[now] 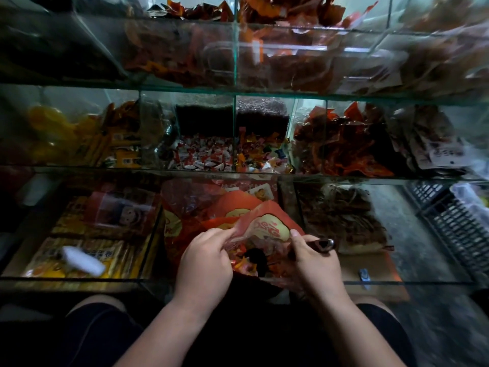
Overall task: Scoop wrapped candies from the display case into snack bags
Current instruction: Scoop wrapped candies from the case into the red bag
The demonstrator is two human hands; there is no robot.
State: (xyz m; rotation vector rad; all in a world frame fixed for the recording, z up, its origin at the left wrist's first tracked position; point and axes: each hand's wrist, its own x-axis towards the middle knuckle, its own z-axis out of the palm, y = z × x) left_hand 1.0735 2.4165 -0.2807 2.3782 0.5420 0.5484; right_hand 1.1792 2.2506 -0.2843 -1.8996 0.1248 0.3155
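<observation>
Bridging left grip [203, 260], right grip [315, 263]: bag [267, 226]

Dim light; grey concrete floor [449, 327] at right; black slatted plastic crate [460, 226] on it.

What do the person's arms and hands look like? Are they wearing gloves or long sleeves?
No gloves and no long sleeves. The left hand and right hand are bare. The left forearm and right forearm are bare too, as far as the picture shows. I see no watch, bracelet or ring.
</observation>
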